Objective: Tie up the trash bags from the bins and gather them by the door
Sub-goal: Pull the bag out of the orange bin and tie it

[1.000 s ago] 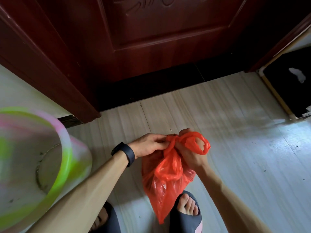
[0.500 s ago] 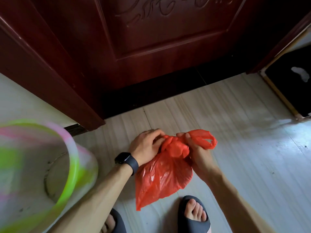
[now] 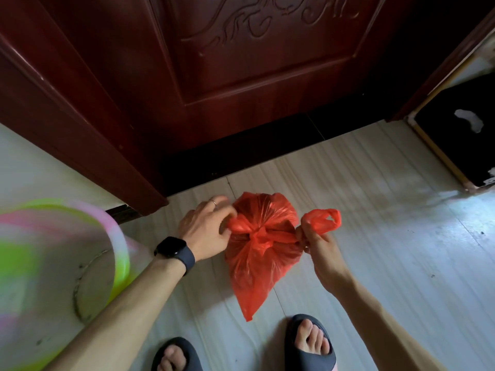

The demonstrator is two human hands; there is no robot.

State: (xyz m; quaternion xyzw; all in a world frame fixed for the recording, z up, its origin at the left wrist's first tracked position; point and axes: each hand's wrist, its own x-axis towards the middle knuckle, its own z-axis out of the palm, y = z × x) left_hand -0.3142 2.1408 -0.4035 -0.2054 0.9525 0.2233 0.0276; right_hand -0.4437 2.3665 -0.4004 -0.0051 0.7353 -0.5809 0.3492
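We hold a red trash bag [image 3: 259, 253] over the pale floor [image 3: 375, 210], near the dark wooden door [image 3: 241, 76]. Our left hand [image 3: 206, 228] pinches one handle, our right hand [image 3: 318, 247] grips the other, with a knot between them

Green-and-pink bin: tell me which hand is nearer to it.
Left. The left hand grips the red bag by the handle on the side toward the bin; the right hand pinches the other handle, beyond the bag.
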